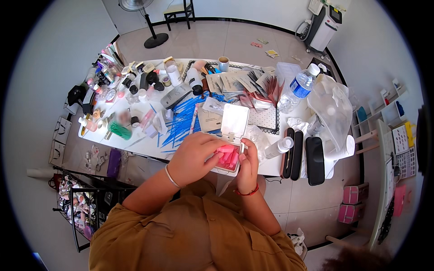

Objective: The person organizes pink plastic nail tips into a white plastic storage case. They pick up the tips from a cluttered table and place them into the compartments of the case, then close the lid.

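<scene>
A small white plastic box [235,119] with its hinged lid raised lies at the table's near edge, holding several pink pieces [230,159], perhaps soft pads. My right hand [248,166] grips the box's right side, thumb on the rim. My left hand [195,159] reaches over the box's left side, its thumb and forefinger pinched at a pink piece inside. Just beyond my left hand lie scattered blue thin sticks [184,118], a patterned pen-like stick [194,118] and a beige packet [209,120].
Jars and bottles crowd the table's left side, near green sticks [119,130]. Foil packets [234,83] lie at the back. On the right are a water bottle [298,88], a spray bottle [279,147], an opened long case [292,154] and a black phone [315,161].
</scene>
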Motion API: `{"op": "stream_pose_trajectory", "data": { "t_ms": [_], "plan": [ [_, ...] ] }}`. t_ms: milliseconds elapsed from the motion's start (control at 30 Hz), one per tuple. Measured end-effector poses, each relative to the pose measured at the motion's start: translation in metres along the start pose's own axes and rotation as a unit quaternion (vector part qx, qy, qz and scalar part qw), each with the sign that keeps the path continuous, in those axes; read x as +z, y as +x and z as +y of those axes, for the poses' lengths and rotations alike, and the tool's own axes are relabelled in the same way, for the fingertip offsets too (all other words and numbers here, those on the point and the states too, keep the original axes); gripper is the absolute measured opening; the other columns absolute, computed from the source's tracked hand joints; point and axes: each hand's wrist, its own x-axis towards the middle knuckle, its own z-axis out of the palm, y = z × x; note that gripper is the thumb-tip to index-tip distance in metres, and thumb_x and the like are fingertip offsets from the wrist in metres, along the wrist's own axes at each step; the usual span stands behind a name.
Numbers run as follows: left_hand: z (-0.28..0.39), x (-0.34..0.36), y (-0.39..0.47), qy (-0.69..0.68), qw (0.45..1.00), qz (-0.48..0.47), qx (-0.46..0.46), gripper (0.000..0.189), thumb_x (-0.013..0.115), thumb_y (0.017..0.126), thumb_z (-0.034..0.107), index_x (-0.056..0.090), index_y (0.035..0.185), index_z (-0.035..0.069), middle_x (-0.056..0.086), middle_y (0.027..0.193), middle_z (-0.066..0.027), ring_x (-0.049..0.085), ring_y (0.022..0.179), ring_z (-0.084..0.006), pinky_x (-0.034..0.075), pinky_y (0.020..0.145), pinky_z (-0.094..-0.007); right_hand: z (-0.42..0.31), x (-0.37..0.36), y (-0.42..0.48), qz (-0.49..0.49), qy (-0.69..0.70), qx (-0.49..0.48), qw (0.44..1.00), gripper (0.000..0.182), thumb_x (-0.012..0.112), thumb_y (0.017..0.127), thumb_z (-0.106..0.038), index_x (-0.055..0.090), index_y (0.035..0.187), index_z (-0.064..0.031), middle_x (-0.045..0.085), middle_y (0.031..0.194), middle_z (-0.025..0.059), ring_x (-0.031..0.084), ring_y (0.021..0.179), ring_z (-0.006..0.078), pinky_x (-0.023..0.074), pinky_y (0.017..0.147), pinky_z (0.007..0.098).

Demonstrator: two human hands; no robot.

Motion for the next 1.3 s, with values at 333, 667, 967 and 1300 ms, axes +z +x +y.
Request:
{"op": "stream_pose_trajectory", "data": {
  "t_ms": [333,667,967,1300],
  "plan": [
    [-0.007,0.020,0.002,0.087,0.991,0.086,0.047,0.027,0.077,0.078,0.006,0.077,0.104,0.012,0.065,0.103,-0.0049,0.062,0.091,-0.0261,0.046,0.082,-0.0403,-0.002,0.003,0.001,-0.007,0.040,-0.005,0.999,0.046,0.042,0.095,-0.002,0.045,0.141,0.0038,0.057,0.119,0.0116,0.052,0.103,0.0133,0.0413,0.094,0.0257],
    [-0.011,0.017,0.003,0.075,0.994,0.041,0.070,0.022,0.077,0.079,0.008,0.075,0.101,0.011,0.068,0.102,-0.0027,0.062,0.096,-0.0265,0.046,0.087,-0.0403,0.002,-0.001,0.000,0.000,0.002,0.004,1.000,0.045,0.043,0.094,0.000,0.048,0.138,0.0038,0.059,0.112,0.0097,0.052,0.097,0.0123,0.0420,0.089,0.0245],
    [-0.012,0.011,0.003,0.052,0.996,0.013,0.066,0.022,0.074,0.083,0.009,0.077,0.104,0.010,0.069,0.105,-0.0032,0.062,0.097,-0.0268,0.047,0.087,-0.0399,-0.003,0.007,0.002,0.003,0.031,-0.022,0.999,0.045,0.043,0.094,0.000,0.047,0.139,0.0044,0.060,0.114,0.0118,0.055,0.100,0.0137,0.0434,0.091,0.0257],
    [-0.012,0.015,0.004,0.085,0.993,-0.009,0.080,0.022,0.074,0.082,0.008,0.076,0.104,0.010,0.068,0.107,-0.0036,0.062,0.101,-0.0269,0.047,0.089,-0.0401,-0.002,0.004,0.001,0.001,-0.001,-0.010,1.000,0.046,0.042,0.094,-0.001,0.047,0.139,0.0041,0.059,0.118,0.0123,0.055,0.102,0.0141,0.0433,0.093,0.0258]
  ]
}}
